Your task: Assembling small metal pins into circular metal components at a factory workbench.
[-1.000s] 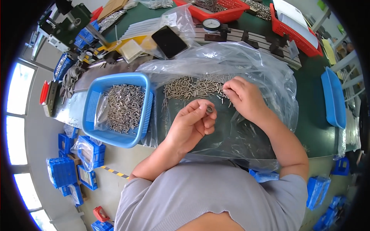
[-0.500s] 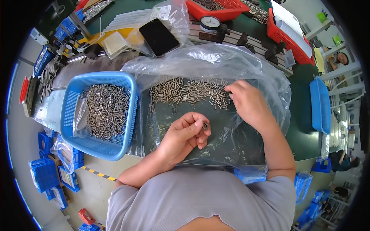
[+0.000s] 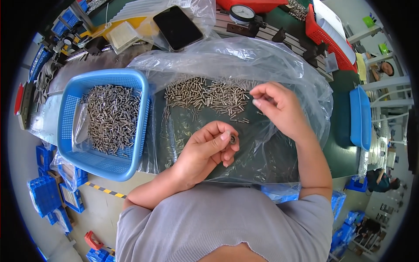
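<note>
My left hand is closed around a small round metal part with a hole in its end, pinched between thumb and fingers above the clear plastic sheet. At the right end of a spread pile of short metal pins, my right hand has its thumb and forefinger drawn close together. Whatever may be between those fingertips is too small to make out. A few loose pins lie just below the pile. To the left, a blue plastic basket holds many similar pins and a clear plastic bag.
Crumpled clear plastic film rises behind the pile. Beyond it are a black phone, a dial gauge on a metal rail and a red basket with papers. A blue tray stands at the right.
The view has shifted slightly. At the pile's right end, my right hand's thumb and forefinger show more plainly. My left hand keeps its hold on the round metal part.
</note>
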Demonstrator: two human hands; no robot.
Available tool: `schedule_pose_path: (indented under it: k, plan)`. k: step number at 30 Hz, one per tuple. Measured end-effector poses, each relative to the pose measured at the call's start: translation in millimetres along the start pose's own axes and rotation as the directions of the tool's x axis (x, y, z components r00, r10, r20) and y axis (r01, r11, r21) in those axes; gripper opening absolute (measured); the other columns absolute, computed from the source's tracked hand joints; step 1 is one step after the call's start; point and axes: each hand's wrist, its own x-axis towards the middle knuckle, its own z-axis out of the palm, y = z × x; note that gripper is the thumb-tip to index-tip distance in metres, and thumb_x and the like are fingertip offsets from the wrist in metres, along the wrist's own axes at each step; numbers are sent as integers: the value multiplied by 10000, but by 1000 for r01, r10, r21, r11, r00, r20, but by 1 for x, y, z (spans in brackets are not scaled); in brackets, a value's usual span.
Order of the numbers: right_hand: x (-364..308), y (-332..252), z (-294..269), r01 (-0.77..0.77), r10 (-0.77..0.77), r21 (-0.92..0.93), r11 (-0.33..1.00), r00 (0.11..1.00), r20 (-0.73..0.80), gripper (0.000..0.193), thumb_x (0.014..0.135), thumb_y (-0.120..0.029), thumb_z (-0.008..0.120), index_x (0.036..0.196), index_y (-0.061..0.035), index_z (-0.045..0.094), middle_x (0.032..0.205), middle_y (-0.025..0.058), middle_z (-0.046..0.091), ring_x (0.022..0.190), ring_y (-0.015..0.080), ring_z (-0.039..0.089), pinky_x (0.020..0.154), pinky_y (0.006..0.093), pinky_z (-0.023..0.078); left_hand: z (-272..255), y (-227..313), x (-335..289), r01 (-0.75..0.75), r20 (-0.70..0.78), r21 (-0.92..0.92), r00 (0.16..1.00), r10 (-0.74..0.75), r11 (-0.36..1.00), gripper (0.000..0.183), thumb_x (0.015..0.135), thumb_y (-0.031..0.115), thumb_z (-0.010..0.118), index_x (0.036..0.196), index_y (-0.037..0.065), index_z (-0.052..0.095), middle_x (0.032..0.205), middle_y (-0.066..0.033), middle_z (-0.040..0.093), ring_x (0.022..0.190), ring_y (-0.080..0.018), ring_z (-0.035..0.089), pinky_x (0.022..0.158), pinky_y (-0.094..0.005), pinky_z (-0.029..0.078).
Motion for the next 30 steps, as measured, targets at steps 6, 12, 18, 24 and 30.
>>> schedule_pose_path:
  k: [6, 12, 18, 24, 30]
  plan:
    - [-9, -5, -7, 132, -34, -392, 911, 968, 247, 290, 696, -23, 733, 947, -15, 587, 851, 80, 558, 664, 185, 587, 590, 294, 462, -2, -1, -2, 15, 32, -5, 999, -15, 1000, 174, 973, 184, 518, 1055, 31, 533, 890, -74, 584, 692, -108, 510, 642, -264, 434]
    - [-8, -1, 28, 237, -198, -275, 932, 967, 161, 260, 722, -40, 725, 938, -28, 583, 885, 105, 571, 697, 234, 610, 616, 330, 492, 2, -2, -4, 54, 144, 235, 986, -89, 971, 129, 960, 137, 538, 1052, 46, 537, 883, -40, 600, 714, -70, 517, 640, -223, 424]
    - [-3, 9, 45, 267, -272, -109, 958, 961, -41, 192, 768, -25, 683, 945, -38, 609, 910, 99, 589, 758, 268, 612, 666, 329, 502, 2, -2, -6, 104, 231, 363, 953, -198, 926, 145, 947, 126, 567, 1057, 37, 533, 923, -11, 584, 792, -49, 504, 704, -220, 431]
    - [-2, 9, 42, 225, -237, -87, 970, 956, -174, 118, 804, 1, 654, 909, -39, 617, 845, 60, 598, 710, 155, 601, 616, 256, 479, 2, -1, -18, -97, 335, 531, 937, -103, 842, 164, 917, 71, 593, 1061, 12, 538, 935, -25, 586, 884, -71, 538, 790, -246, 448]
    - [-5, 15, 41, 236, -268, -229, 944, 956, -121, 126, 804, -9, 655, 915, -41, 607, 827, 65, 589, 671, 169, 580, 587, 267, 457, -4, 25, -39, -229, 362, 694, 930, -56, 683, 159, 893, 94, 629, 1016, 0, 594, 901, -55, 619, 844, -126, 579, 765, -266, 458]
